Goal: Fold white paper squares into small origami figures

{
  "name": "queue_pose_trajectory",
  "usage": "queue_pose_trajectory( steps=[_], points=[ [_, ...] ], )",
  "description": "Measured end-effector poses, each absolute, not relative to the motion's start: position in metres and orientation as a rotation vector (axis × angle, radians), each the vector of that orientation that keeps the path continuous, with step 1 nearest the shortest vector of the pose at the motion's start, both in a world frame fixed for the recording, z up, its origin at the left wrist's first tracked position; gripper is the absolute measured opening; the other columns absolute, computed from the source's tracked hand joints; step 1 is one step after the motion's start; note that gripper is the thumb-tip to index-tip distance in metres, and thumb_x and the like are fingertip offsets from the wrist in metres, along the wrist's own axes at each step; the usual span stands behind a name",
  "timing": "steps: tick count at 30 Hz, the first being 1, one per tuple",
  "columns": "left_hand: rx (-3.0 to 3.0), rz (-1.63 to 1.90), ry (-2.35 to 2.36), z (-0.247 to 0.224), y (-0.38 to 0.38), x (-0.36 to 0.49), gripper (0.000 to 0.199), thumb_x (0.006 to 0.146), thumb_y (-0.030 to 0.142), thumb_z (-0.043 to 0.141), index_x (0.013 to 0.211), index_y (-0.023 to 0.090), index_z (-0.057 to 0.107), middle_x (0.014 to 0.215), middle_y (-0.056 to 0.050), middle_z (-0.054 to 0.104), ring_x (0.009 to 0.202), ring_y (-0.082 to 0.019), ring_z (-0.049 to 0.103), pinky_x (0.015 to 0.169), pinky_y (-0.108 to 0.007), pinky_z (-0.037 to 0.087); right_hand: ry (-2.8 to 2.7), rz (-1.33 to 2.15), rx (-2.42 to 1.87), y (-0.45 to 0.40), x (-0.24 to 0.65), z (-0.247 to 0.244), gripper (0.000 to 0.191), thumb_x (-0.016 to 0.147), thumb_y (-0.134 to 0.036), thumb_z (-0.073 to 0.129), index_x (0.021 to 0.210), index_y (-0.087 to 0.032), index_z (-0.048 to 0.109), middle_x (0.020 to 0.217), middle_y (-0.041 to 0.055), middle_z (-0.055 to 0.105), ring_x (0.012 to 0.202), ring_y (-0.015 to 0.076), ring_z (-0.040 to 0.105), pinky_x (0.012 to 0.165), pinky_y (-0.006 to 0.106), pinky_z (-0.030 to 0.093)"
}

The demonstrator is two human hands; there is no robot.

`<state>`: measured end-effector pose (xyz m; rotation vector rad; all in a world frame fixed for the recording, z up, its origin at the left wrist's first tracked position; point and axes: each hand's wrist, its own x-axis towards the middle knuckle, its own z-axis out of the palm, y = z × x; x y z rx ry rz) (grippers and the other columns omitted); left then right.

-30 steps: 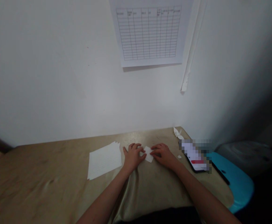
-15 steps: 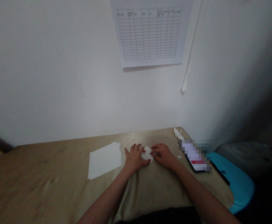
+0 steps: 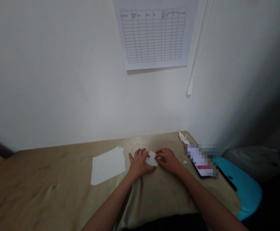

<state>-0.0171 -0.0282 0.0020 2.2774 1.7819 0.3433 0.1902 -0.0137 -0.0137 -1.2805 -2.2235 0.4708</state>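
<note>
A small white piece of paper (image 3: pixel 152 158), seemingly folded, lies on the brown-covered table between my hands. My left hand (image 3: pixel 140 163) steadies its left side and near corner with forefinger and thumb, while the other fingers fan out over the cloth. At the paper's right edge, my right hand (image 3: pixel 167 160) has its curled fingertips and thumb on it. Part of the paper is hidden under the fingers. To the left rests a stack of white paper sheets (image 3: pixel 108 166), slightly fanned.
A phone (image 3: pixel 203 166), partly blurred out, lies on the right, near a small paper scrap (image 3: pixel 185 162) and a folded white paper shape (image 3: pixel 183 138). A blue stool (image 3: pixel 249 189) stands beyond the table's right edge. A printed chart (image 3: pixel 155 37) hangs on the wall.
Both hands stay at the small paper with almost no movement. The left hand has shifted only very slightly to the right.
</note>
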Motion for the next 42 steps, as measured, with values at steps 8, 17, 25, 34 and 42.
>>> queue_pose_trajectory(
  steps=[8, 17, 25, 34, 42],
  points=[
    [2.257, 0.391, 1.744, 0.0, -0.02, -0.027, 0.048, 0.068, 0.057, 0.078, 0.108, 0.033, 0.066, 0.149, -0.003, 0.047, 0.142, -0.033, 0.032, 0.112, -0.074, 0.008, -2.222, 0.433, -1.32, -0.017, 0.185, -0.012, 0.014, 0.086, -0.03, 0.065, 0.099, -0.027, 0.07, 0.117, 0.0023, 0.065, 0.115, 0.0225, 0.052, 0.108, 0.044, 0.03],
    [2.188, 0.443, 1.77, 0.0, -0.014, -0.026, 0.033, 0.076, 0.045, 0.074, 0.106, 0.034, 0.067, 0.143, -0.001, 0.052, 0.138, -0.029, 0.038, 0.114, -0.071, 0.007, -2.227, 0.375, -1.415, -0.019, 0.179, -0.015, 0.025, 0.081, -0.035, 0.072, 0.103, -0.026, 0.064, 0.118, 0.0049, 0.061, 0.118, 0.0257, 0.048, 0.107, 0.045, 0.031],
    [2.192, 0.426, 1.772, 0.002, -0.011, -0.03, 0.024, 0.085, 0.037, 0.063, 0.109, 0.038, 0.065, 0.141, 0.002, 0.054, 0.136, -0.028, 0.039, 0.114, -0.07, 0.009, -2.23, 0.391, -1.403, -0.018, 0.18, -0.015, 0.026, 0.08, -0.034, 0.072, 0.103, -0.025, 0.063, 0.118, 0.0045, 0.061, 0.118, 0.0251, 0.049, 0.108, 0.044, 0.03],
    [2.19, 0.489, 1.788, 0.002, -0.008, -0.028, 0.021, 0.09, 0.032, 0.056, 0.108, 0.038, 0.065, 0.136, 0.003, 0.057, 0.132, -0.028, 0.041, 0.111, -0.072, 0.01, -2.211, 0.408, -1.414, -0.017, 0.18, -0.017, 0.026, 0.079, -0.033, 0.073, 0.101, -0.026, 0.063, 0.118, 0.0043, 0.061, 0.118, 0.0257, 0.048, 0.108, 0.045, 0.03],
    [2.228, 0.527, 1.787, -0.003, -0.01, -0.028, 0.023, 0.091, 0.032, 0.054, 0.11, 0.038, 0.065, 0.136, 0.002, 0.057, 0.132, -0.028, 0.04, 0.113, -0.071, 0.008, -2.196, 0.427, -1.401, -0.017, 0.18, -0.017, 0.034, 0.078, -0.033, 0.074, 0.109, -0.025, 0.063, 0.118, 0.0049, 0.061, 0.118, 0.0262, 0.048, 0.109, 0.045, 0.03]
  ],
)
